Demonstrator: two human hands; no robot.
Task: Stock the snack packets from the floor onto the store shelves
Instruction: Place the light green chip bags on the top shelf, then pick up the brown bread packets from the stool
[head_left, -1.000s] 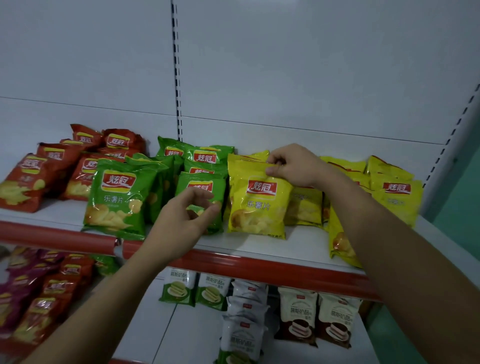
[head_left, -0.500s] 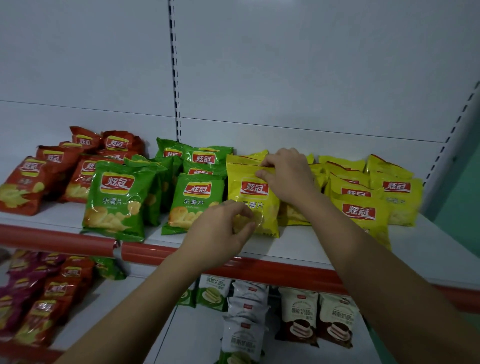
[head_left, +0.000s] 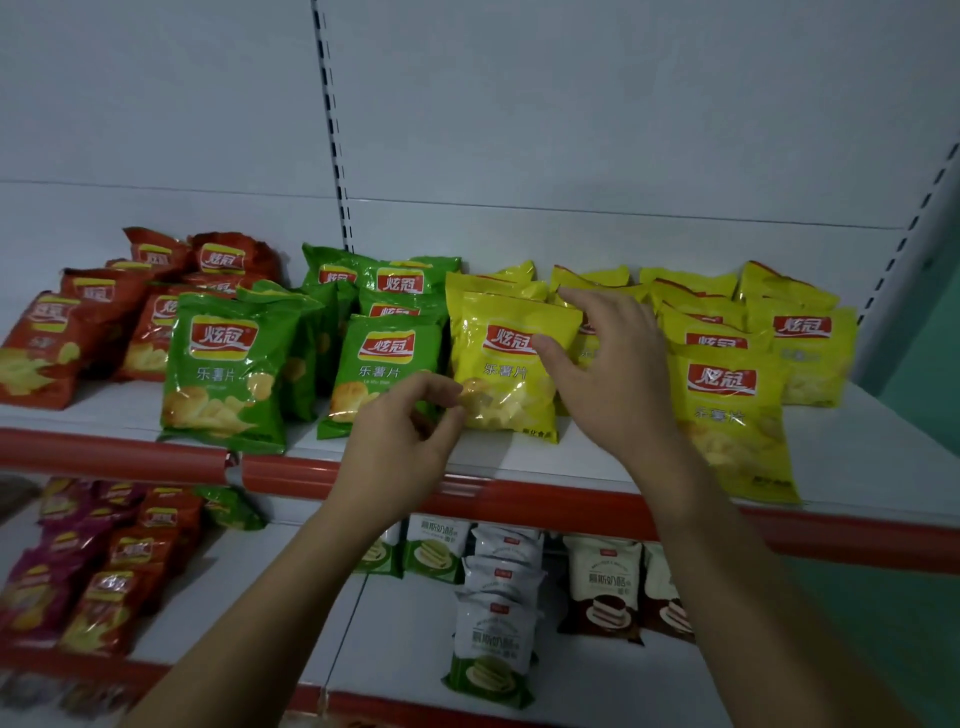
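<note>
A yellow chip packet (head_left: 501, 364) stands on the upper shelf (head_left: 862, 452), leaning back on other yellow packets. My right hand (head_left: 613, 384) hovers at its right edge with fingers spread, the thumb near or on the packet's logo. My left hand (head_left: 400, 441) is in front of the shelf edge with fingers loosely curled. Its fingertips are close to the packet's lower left corner and hold nothing. More yellow packets (head_left: 727, 410) fill the shelf to the right, one lying forward near the edge.
Green packets (head_left: 228, 364) and red packets (head_left: 47, 338) stand in rows to the left. A red price rail (head_left: 119, 457) runs along the shelf front. The lower shelf holds white biscuit packs (head_left: 493, 639) and red and purple packets (head_left: 104, 582). The floor is out of view.
My right hand has let go of the yellow packet's top and opened beside it. My left hand has drawn back slightly from the packet's bottom. The packet stays standing.
</note>
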